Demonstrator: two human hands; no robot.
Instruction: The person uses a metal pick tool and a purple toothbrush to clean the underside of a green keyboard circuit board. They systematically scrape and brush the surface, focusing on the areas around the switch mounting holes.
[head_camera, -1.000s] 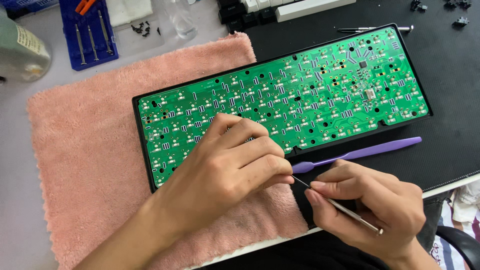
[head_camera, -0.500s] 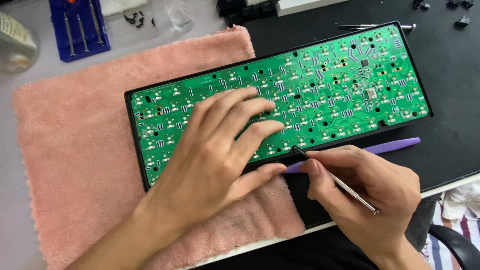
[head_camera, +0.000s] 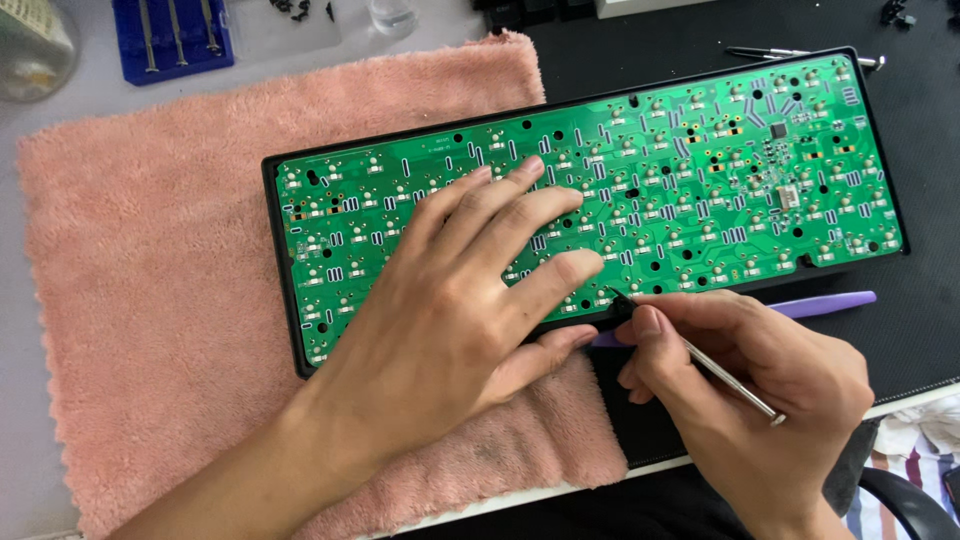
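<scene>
We press our left hand (head_camera: 450, 310) flat, fingers spread, on the green circuit board (head_camera: 700, 190) lying over the pink towel (head_camera: 150, 300). Our right hand (head_camera: 760, 380) pinches a thin metal tool (head_camera: 700, 360); best to keep its tip low at the board's near edge, prying gently.

A green circuit board (head_camera: 700, 190) dotted with silver pads sits in a black frame (head_camera: 285, 330) on a fluffy pink towel (head_camera: 150, 300); nearby, a purple tool (head_camera: 830, 303), black mat (head_camera: 930, 330), blue tray (head_camera: 175, 40).

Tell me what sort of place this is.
Probably a hobby electronics or keyboard repair desk: a bare green circuit board lies in a black case on a pink towel, with a blue screwdriver set behind it.
</scene>
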